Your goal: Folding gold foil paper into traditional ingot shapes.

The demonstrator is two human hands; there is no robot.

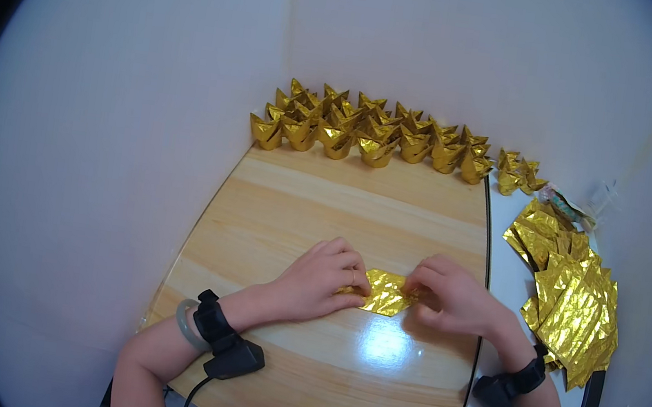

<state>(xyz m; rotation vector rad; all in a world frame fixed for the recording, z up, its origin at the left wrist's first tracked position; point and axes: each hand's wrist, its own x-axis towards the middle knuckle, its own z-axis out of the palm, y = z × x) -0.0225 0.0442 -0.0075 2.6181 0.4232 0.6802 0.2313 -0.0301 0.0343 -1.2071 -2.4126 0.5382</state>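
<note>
No words, labels, brands, numbers or signs can be read. A small crumpled packet (pixel 570 208) at the far right, by the wall, carries coloured patches, too small and blurred to tell whether any of them are lettering.

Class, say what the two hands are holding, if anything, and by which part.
Gold foil paper: the left hand holds its left end, the right hand its right end, leaving the middle uncovered.
</note>
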